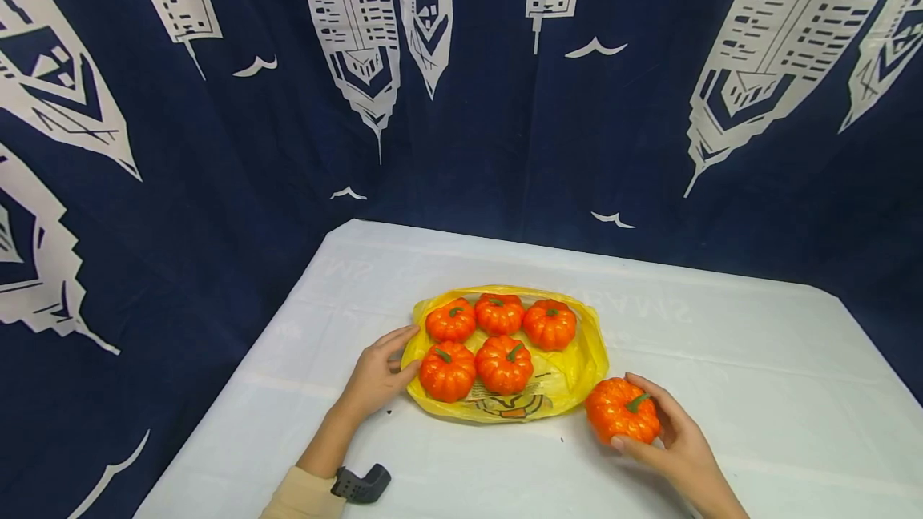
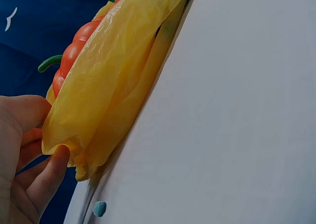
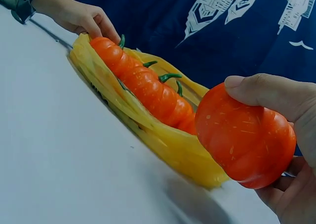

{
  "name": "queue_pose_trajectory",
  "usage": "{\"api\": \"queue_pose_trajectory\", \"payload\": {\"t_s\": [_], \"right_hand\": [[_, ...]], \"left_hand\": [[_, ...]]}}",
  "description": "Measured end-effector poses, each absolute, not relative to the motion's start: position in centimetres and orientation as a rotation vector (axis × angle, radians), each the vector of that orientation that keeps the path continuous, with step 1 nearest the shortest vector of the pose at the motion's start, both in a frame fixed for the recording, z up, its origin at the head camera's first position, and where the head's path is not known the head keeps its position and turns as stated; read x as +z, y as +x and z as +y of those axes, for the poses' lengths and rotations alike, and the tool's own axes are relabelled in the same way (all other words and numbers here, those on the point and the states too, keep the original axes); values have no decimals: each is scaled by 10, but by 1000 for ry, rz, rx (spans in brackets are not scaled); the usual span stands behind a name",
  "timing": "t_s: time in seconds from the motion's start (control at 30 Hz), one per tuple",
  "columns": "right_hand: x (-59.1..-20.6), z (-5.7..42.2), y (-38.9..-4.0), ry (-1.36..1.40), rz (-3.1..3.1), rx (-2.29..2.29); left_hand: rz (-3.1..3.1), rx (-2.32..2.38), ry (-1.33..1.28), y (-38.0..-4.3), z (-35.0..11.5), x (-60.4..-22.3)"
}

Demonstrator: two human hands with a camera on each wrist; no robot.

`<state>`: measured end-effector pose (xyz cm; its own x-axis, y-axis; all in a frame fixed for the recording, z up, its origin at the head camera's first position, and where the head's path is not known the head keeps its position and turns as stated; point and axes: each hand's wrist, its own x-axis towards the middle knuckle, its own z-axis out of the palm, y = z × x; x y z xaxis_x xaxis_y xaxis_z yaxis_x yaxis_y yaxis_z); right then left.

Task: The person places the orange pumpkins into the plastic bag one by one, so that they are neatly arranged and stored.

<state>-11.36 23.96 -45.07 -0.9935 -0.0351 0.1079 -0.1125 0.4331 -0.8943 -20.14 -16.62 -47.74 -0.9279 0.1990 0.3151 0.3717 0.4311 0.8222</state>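
A small orange pumpkin [image 1: 618, 413] with a green stem is held in my right hand [image 1: 681, 439], thumb on the near side and fingers on the far side. It is just off the right end of an opened yellow plastic bag [image 1: 590, 355]. Several similar pumpkins [image 1: 505, 364] sit inside the bag in two rows. At the bag's left end, my left hand [image 1: 376, 375] holds the rim between thumb and fingers. In the left wrist view, a fingertip [image 2: 60, 157] presses the bag's outer side. The right wrist view shows the held pumpkin [image 3: 247, 137] from below.
A white cloth covers the table [image 1: 757, 375]. Dark blue fabric [image 1: 490, 166] with white building and bird prints hangs behind it. A black band [image 1: 362, 484] is on the left wrist, below a beige sleeve [image 1: 306, 495]. Small dark specks lie near the bag.
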Motion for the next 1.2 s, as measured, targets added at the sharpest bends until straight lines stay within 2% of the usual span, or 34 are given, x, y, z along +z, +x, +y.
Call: {"api": "queue_pose_trajectory", "payload": {"t_s": [0.47,1.03,1.2], "right_hand": [[-448,221,-137,372,-2395,1737],[-444,200,-158,389,-2387,1834],[-445,192,-163,283,-2392,1882]], "left_hand": [[-2513,-1513,-496,-201,-166,-477],[-2519,-1533,-475,-201,-166,-477],[-2530,-1535,-465,-200,-167,-476]]}}
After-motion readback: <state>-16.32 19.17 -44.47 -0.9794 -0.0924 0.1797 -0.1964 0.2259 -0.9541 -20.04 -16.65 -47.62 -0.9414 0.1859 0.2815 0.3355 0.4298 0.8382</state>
